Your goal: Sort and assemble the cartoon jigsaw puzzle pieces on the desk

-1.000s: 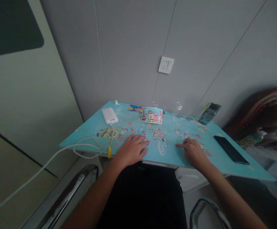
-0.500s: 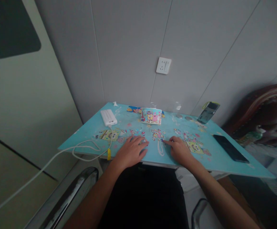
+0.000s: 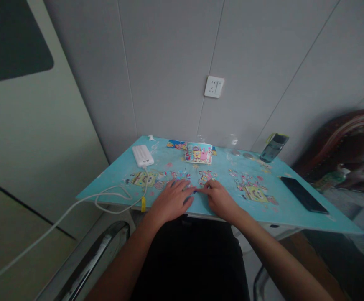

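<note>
My left hand (image 3: pixel 174 197) lies flat on the blue tabletop (image 3: pixel 166 161) with its fingers spread. Its fingertips cover part of a cluster of small colourful pieces (image 3: pixel 182 175), which look like jigsaw pieces. From the right, my right hand (image 3: pixel 220 200) reaches in with the index finger stretched out and the other fingers curled. That fingertip touches a small dark piece beside my left index finger. Another cluster of pieces (image 3: pixel 206 174) lies just beyond my right hand. Behind it, a cartoon picture card (image 3: pixel 198 153) leans upright.
At the left lies a white power bank (image 3: pixel 143 155) with a white cable (image 3: pixel 113 193) running off the table edge. A black phone (image 3: pixel 303 195) lies at the right, near a dark water bottle (image 3: pixel 273 148). Cartoon figures (image 3: pixel 256 193) decorate the tabletop.
My right hand has moved left, and its index fingertip is now beside my left hand's fingers. The small dark piece appears to have slid left with it. My left hand has stayed nearly still.
</note>
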`<state>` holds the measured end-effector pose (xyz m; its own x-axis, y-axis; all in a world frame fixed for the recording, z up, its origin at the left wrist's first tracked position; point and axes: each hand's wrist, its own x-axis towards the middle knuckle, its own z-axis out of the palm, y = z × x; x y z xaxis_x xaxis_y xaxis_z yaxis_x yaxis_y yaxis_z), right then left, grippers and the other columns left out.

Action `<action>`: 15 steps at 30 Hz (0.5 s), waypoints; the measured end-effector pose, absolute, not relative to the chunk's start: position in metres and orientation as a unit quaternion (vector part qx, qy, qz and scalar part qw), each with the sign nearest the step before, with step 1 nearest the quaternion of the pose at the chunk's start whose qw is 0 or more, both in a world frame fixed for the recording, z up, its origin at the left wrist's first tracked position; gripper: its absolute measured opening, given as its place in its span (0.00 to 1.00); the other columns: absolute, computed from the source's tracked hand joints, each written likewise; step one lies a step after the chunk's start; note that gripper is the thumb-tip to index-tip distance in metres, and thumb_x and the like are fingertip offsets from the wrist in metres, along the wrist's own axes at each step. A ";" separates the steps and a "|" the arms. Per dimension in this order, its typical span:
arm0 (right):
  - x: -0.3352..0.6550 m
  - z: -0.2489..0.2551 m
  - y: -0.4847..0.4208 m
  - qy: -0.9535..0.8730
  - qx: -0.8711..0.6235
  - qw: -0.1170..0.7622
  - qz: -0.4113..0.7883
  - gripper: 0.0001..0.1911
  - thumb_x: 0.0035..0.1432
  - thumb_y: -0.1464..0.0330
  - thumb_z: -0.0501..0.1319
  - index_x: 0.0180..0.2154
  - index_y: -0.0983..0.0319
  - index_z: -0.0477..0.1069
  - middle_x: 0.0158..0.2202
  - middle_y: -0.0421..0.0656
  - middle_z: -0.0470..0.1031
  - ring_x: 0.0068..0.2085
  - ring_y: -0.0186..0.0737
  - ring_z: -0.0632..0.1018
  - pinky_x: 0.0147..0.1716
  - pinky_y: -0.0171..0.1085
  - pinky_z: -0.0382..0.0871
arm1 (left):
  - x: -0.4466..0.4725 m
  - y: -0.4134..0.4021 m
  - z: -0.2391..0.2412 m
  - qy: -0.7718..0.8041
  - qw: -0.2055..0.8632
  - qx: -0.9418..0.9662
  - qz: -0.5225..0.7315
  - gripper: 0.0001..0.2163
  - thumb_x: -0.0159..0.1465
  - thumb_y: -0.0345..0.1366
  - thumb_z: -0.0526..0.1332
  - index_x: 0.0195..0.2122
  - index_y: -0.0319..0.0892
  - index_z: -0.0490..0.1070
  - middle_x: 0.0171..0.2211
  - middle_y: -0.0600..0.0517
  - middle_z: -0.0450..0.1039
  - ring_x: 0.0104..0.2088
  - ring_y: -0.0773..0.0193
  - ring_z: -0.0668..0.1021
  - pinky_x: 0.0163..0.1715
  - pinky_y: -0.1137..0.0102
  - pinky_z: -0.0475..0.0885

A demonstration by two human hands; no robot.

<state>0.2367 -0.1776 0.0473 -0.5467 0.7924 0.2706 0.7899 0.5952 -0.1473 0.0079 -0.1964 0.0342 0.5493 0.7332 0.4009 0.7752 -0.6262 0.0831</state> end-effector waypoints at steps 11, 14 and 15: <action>0.235 0.047 -0.168 -0.878 -0.458 0.139 -0.015 0.30 0.59 0.83 0.55 0.57 0.52 0.75 0.44 0.46 0.72 0.46 0.41 0.72 0.52 0.38 0.62 | 0.008 -0.195 0.034 -0.441 0.050 -0.873 -0.201 0.18 0.73 0.45 0.50 0.61 0.50 0.67 0.62 0.47 0.67 0.63 0.51 0.67 0.65 0.50 0.54; 0.234 0.047 -0.160 -0.880 -0.451 0.153 -0.004 0.30 0.59 0.84 0.54 0.56 0.53 0.76 0.44 0.46 0.72 0.47 0.41 0.71 0.53 0.37 0.62 | 0.008 -0.196 0.034 -0.441 0.051 -0.873 -0.200 0.18 0.73 0.45 0.50 0.61 0.50 0.67 0.62 0.47 0.67 0.63 0.51 0.67 0.65 0.50 0.55; 0.234 0.047 -0.156 -0.873 -0.461 0.157 -0.009 0.30 0.59 0.83 0.53 0.55 0.54 0.76 0.44 0.46 0.72 0.48 0.41 0.71 0.53 0.37 0.62 | 0.008 -0.196 0.034 -0.441 0.051 -0.873 -0.200 0.18 0.73 0.45 0.50 0.61 0.50 0.67 0.62 0.47 0.67 0.63 0.51 0.67 0.64 0.50 0.55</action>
